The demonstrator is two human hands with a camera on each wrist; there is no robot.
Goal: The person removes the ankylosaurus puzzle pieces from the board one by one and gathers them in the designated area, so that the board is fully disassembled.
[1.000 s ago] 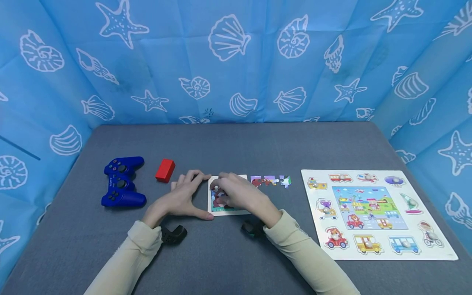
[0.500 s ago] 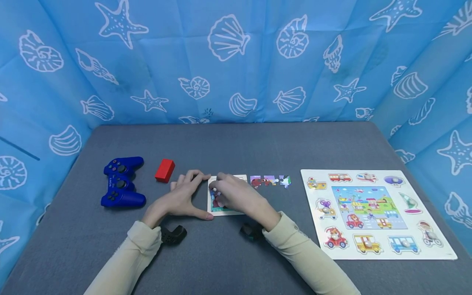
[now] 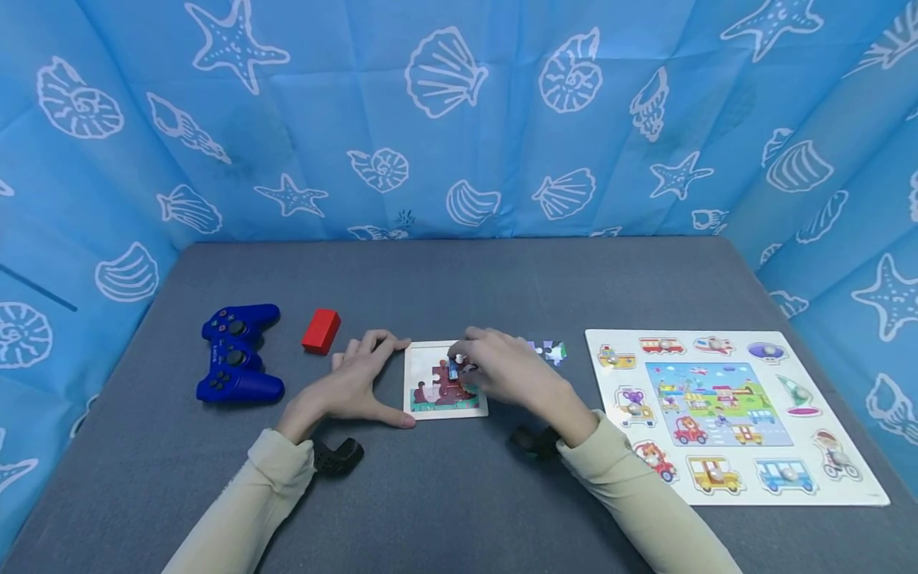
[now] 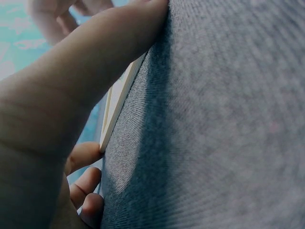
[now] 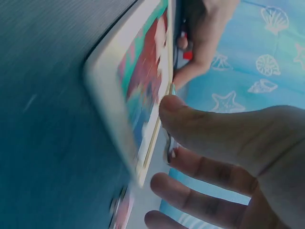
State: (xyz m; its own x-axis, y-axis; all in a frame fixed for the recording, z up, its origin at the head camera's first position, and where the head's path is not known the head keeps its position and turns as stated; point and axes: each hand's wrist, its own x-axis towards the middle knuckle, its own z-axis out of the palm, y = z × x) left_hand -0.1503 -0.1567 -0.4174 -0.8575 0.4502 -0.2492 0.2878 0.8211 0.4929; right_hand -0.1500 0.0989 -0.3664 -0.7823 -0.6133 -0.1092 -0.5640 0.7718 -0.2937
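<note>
My left hand (image 3: 351, 383) holds the left side of a small pale-framed jigsaw tray (image 3: 446, 413), its thumb near one corner and a finger touching the other. Red-brown and green jigsaw pieces (image 3: 448, 391) fill the lower part of the tray; bare white board shows at its upper left. Over the tray's right side, my right hand (image 3: 505, 367) pinches a jigsaw piece (image 5: 169, 145) between thumb and finger, tilted on edge in the right wrist view. The picture on that piece is mostly hidden.
Loose jigsaw pieces (image 3: 554, 352) lie right of the tray, partly behind the right hand. Farther right is a large white knob puzzle board (image 3: 724, 498), with the right sleeve over its edge. A red block (image 3: 320, 332) and a blue game controller (image 3: 240, 355) lie left.
My right hand has moved from the tray's left part to its right side with the piece, uncovering white board and fitted pieces. The left hand stays in place.
</note>
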